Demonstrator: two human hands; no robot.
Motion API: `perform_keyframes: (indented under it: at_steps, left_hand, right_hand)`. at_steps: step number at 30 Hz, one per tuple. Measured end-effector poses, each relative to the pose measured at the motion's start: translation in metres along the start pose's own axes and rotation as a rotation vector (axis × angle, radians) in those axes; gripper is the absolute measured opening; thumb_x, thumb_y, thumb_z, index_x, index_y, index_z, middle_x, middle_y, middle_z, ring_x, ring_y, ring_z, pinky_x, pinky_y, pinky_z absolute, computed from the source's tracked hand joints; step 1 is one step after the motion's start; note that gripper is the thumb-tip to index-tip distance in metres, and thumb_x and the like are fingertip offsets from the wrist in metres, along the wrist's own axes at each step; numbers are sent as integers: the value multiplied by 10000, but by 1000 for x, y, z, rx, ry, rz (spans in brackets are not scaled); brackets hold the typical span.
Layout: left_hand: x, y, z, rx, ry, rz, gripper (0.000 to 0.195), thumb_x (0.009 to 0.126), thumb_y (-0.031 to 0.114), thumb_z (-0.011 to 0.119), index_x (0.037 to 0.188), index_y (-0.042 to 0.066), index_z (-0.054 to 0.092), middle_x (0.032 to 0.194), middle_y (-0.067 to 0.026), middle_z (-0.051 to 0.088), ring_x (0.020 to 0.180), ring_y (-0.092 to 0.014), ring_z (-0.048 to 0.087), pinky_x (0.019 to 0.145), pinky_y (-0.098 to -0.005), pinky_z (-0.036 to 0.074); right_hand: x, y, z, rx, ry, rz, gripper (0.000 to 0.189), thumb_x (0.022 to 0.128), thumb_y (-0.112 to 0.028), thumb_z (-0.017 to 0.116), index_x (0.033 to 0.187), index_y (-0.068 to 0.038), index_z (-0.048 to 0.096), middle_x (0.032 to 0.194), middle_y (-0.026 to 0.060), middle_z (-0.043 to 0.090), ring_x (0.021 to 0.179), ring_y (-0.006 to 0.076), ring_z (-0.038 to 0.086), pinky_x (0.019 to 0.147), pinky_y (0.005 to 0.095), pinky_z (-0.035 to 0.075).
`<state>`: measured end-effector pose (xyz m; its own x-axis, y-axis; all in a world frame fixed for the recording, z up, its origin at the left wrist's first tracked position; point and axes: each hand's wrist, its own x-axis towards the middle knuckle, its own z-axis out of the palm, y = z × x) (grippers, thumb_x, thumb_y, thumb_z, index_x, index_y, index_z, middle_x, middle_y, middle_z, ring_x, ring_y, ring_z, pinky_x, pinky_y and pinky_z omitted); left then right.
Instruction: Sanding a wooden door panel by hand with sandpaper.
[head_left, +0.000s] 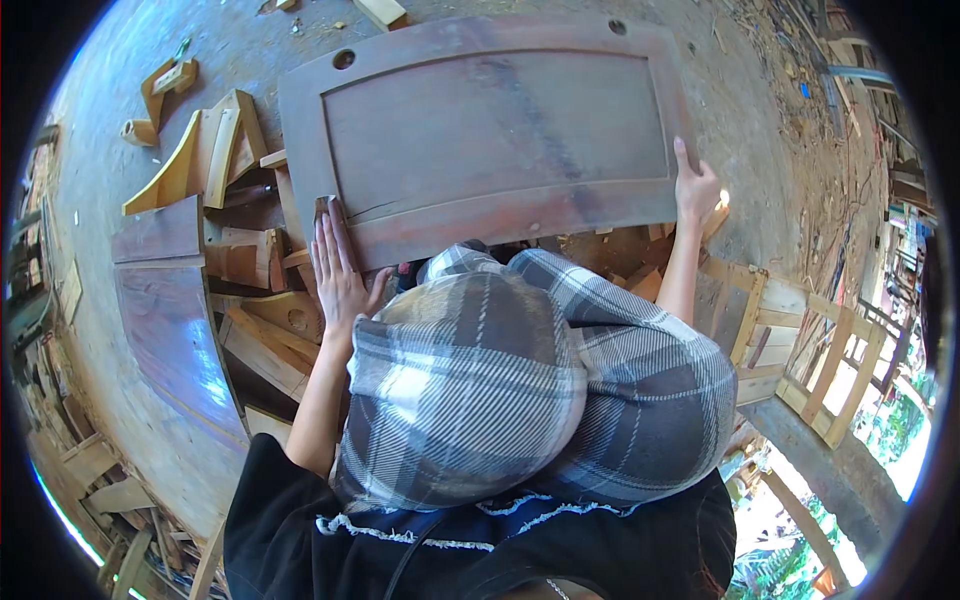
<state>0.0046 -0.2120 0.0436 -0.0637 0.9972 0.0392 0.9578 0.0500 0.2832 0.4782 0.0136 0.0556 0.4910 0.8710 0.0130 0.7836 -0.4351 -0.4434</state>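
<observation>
A large brown wooden frame-and-panel piece, with a round hole near each far corner and a dark crack near its lower left, lies tilted before my knees. My left hand is laid nearly flat, fingers extended, over a small dark piece, perhaps folded sandpaper, at the panel's near left corner; whether the fingers grip it is hard to tell. At the right end, my right hand grips the panel's edge, thumb on top and fingers curled beneath.
Curved and straight wood offcuts lie at the left beside a glossy curved wooden board. A slatted wooden frame stands at the right. More wood scraps lie below the panel. Stacked wood is at the lower left.
</observation>
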Motion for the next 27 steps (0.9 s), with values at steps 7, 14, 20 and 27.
perform_keyframes:
  at_steps: [7,14,20,27]
  left_hand:
    - [22,-6,7,-17,-47,106,1149,681,398,767,1482,-73,92,1558,-211,154,1438,-353,189,1180,-432,174]
    - [64,-6,-21,-16,-74,213,1110,698,383,753,1503,-12,100,1565,-144,194,1440,-315,204,1180,-419,186]
    - [98,-36,-34,100,-68,273,1091,775,612,617,1509,5,85,1567,-154,177,1445,-314,183,1187,-403,159]
    - [63,32,-16,-124,-190,208,1165,791,757,476,1483,-68,32,1562,-232,102,1456,-361,76,1187,-458,68]
  right_hand:
    - [34,-50,-15,-73,14,-44,765,700,-777,601,855,-39,733,744,149,692,765,310,675,668,383,492]
    - [40,-7,14,-139,-56,88,790,706,-804,559,775,-33,720,749,165,684,779,335,667,689,406,495]
    - [27,-23,31,-127,-32,-7,764,795,-759,483,893,-42,727,892,190,696,899,358,662,757,435,503]
    - [39,3,34,-228,11,16,778,858,-731,385,1061,-44,688,1062,209,670,1036,375,626,851,453,495]
